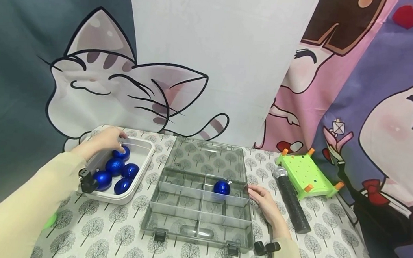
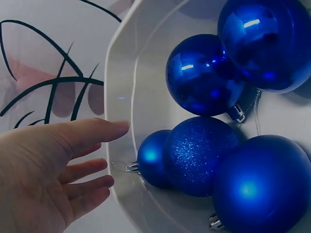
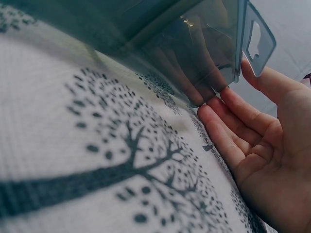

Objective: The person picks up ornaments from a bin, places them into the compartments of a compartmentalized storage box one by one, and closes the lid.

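My left hand reaches over the far side of a white bin. Several blue Christmas ball ornaments lie inside it. In the left wrist view its fingers spread apart, the thumb pointing at a satin blue ball with a silver cap. Nothing sits between these fingers. My right hand holds a clear grey organizer box at its back right corner, fingertips on the side wall and thumb round the corner. One shiny blue ball rests in the box's back right compartment.
The organizer's lid lies folded back toward the cartoon curtain. Right of the box, a black microphone leans against a green pegged toy stand with orange legs. A tree-patterned cloth covers the table.
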`<control>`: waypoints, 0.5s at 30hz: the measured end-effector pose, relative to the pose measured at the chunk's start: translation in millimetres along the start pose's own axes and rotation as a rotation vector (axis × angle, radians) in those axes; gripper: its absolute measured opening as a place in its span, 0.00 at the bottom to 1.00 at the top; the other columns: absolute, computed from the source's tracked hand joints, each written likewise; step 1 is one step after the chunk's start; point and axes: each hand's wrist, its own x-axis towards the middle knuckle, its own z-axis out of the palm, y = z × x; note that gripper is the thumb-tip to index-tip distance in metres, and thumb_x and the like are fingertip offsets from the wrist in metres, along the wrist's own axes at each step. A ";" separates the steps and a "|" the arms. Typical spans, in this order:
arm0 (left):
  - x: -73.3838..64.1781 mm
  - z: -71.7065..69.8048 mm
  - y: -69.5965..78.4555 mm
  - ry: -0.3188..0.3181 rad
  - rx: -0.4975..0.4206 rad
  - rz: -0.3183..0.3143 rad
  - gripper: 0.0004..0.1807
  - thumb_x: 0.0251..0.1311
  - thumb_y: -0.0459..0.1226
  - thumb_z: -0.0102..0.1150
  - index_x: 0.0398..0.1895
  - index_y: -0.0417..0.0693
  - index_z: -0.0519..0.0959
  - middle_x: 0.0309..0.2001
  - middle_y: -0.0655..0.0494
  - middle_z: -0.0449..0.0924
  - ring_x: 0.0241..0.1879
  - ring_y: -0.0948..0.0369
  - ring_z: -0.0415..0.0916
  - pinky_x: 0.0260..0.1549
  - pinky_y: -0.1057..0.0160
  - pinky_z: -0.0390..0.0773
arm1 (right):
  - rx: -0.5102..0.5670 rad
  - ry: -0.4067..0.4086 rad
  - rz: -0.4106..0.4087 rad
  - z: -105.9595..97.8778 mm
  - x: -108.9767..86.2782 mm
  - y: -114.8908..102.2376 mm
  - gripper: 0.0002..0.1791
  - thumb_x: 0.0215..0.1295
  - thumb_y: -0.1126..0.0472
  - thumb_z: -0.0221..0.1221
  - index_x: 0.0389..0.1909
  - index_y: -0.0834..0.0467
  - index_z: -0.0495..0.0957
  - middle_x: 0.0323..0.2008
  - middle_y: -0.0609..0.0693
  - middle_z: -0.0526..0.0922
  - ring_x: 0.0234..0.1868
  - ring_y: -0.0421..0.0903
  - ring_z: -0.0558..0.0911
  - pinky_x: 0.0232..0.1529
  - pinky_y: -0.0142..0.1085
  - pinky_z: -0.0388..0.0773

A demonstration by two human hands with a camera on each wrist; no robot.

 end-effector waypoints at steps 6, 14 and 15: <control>5.3 5.4 -5.2 0.000 0.028 -0.007 0.32 0.40 0.36 0.74 0.50 0.27 0.77 0.49 0.27 0.78 0.51 0.33 0.74 0.56 0.35 0.71 | -0.005 -0.006 0.002 0.3 0.2 -0.1 0.24 0.71 0.65 0.53 0.60 0.79 0.66 0.52 0.54 0.81 0.45 0.30 0.81 0.53 0.22 0.76; 3.8 6.2 -3.4 0.011 0.030 -0.048 0.32 0.39 0.36 0.74 0.49 0.26 0.77 0.47 0.27 0.78 0.51 0.33 0.72 0.55 0.34 0.71 | -0.023 0.003 -0.020 0.1 2.0 2.2 0.24 0.70 0.65 0.54 0.59 0.79 0.67 0.50 0.51 0.81 0.44 0.30 0.81 0.51 0.21 0.76; 3.1 6.1 -3.3 0.006 0.027 -0.055 0.32 0.39 0.36 0.74 0.49 0.25 0.77 0.47 0.27 0.78 0.51 0.32 0.72 0.55 0.34 0.70 | -0.023 0.003 -0.025 0.5 2.2 2.5 0.24 0.70 0.65 0.54 0.59 0.79 0.67 0.49 0.49 0.82 0.44 0.31 0.81 0.51 0.21 0.77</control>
